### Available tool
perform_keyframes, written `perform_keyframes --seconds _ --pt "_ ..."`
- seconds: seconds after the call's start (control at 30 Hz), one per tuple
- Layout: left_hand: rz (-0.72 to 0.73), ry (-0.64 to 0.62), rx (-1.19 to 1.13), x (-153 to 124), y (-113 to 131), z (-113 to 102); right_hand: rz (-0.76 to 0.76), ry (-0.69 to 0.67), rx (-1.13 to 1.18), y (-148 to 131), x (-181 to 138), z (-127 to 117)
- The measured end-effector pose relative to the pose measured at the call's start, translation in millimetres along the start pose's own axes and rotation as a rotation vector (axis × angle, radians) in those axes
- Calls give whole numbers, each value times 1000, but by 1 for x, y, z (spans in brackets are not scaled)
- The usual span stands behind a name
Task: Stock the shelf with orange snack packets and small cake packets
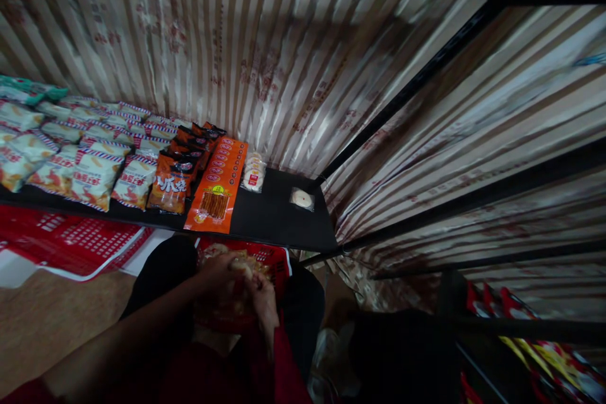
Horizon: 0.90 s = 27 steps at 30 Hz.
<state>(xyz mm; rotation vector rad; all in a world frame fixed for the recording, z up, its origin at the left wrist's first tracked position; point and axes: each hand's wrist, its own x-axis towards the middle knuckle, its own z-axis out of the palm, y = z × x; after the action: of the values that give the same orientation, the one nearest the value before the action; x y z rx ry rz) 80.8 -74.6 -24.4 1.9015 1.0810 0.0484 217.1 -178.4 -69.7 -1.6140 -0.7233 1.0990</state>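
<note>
A red basket [280, 259] rests between my knees, filled with pale snacks in clear wrappers. Over it, my left hand [218, 270] is closed on one end of a pale wrapped snack [242, 267]. The fingers of my right hand [263, 295] pinch the other side of this snack; dim light and blur hide its exact kind. On the black shelf [277, 221] just ahead lie a row of round pale snacks in clear wrap [254, 172] and one single round wrapped snack [302, 198], both apart from my hands.
Left on the shelf are a flat orange snack packet [218, 186], brown-orange bags [171, 183] and many white snack bags [97, 173]. Another red basket [80, 243] stands below. Striped curtain [237, 44] hangs behind; a black post [407, 91] slants at right. More packets [516, 306] fill a lower-right rack.
</note>
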Motion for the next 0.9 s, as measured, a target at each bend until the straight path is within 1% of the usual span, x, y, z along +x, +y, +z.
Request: perform_keyframes --seconds 0.13,0.33,0.57,0.73,0.9 --pt "-57 50 -4 4 2 -2 38 22 79 -11 1 0" --pt "-33 141 -89 5 8 -5 49 75 183 -27 4 1" --pt "-33 260 -178 6 24 -18 26 44 206 -44 19 -2" --pt "-43 281 -183 13 32 -30 -19 78 218 -54 33 0" --pt "-48 317 -197 22 37 -37 -48 88 206 -61 44 -1"
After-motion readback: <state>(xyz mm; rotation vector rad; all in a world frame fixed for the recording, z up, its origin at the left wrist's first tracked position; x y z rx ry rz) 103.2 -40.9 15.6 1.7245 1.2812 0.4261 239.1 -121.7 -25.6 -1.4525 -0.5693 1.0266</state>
